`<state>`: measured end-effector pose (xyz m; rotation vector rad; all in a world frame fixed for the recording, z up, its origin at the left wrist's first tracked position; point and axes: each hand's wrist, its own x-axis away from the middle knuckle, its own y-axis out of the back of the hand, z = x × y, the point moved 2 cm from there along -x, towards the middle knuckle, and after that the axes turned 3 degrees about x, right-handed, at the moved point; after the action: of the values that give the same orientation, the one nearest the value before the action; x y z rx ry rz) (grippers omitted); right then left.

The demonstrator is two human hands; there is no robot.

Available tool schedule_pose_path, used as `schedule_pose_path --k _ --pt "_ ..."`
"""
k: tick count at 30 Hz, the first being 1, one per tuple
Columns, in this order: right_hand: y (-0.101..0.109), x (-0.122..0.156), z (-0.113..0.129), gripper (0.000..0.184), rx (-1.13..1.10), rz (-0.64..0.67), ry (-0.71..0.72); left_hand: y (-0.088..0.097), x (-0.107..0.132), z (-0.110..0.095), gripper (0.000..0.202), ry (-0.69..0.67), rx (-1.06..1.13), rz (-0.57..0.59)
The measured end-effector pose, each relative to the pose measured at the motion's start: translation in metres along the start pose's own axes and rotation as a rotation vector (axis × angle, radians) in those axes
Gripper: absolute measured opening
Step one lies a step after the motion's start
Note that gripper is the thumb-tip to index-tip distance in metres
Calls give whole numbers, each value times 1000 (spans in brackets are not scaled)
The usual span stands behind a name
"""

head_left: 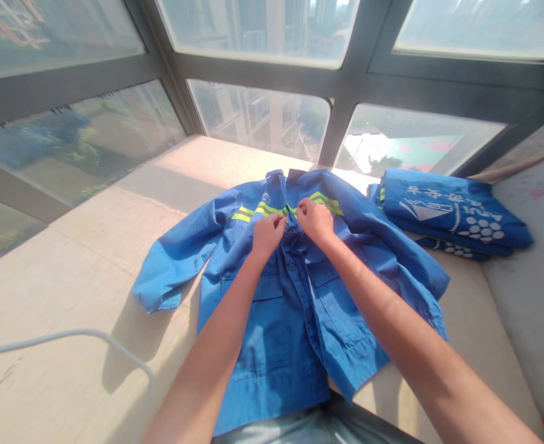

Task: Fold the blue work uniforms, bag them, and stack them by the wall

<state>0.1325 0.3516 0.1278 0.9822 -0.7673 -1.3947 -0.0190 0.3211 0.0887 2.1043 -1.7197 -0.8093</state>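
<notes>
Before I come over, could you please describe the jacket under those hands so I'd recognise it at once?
Below the large window frames is a pale ledge. Around its middle, beneath the left hand and right hand, lies a blue jacket. Unlike the folded blue garments to its right, it is spread out, sleeves apart.

Light: bright daylight admitted through the windows (258, 117) at far and left | Shadows: cast toward the near side of the ledge (68, 271) by the jacket (272, 345) | Glare: lower far-right pane (367, 148) partly washed out | Focus: outdoor view (87, 148) hazed, near end of the cable (82, 332) blurred | Edges: window frames (346, 77) stretched and slanted by wide-angle distortion
</notes>
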Motion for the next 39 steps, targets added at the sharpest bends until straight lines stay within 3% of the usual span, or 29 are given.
schedule_pose_path --k 2,7,11,13,17,20,22,24,26,29,33,39 --pt "-4 -13 6 30 0 8 35 0 -19 4 21 10 -33 -27" --pt "-32 -46 6 31 -17 188 30 -19 -58 19 31 30 -41 83" --pt "-46 -55 -14 30 -223 92 -63 -31 -70 29 17 50 -8 99" --pt "-48 -53 -25 30 -407 62 -94 -28 -73 33 14 64 6 70" --pt "-47 -49 -39 35 -845 127 -223 -7 -75 36 16 89 -6 -4" --pt "-42 -49 -40 31 -999 189 -362 9 -71 26 13 56 -141 -59" --pt "-38 -49 -37 30 -920 181 -339 13 -68 14 10 -7 -263 -69" --pt "-33 -48 -32 25 -708 105 -218 12 -66 2 12 -70 -324 -64" --pt "-27 -45 -25 18 -448 -52 -70 8 -64 -6 20 -89 -286 -62" --pt "-21 -39 -16 24 -220 -241 74 2 -64 -9 23 -45 -99 -50" --pt "-18 -38 -12 30 -266 -185 35 -1 -64 -6 9 1 48 -37" --pt "-14 -42 -13 24 -356 -107 -16 -7 -64 -12 14 50 -14 -107"
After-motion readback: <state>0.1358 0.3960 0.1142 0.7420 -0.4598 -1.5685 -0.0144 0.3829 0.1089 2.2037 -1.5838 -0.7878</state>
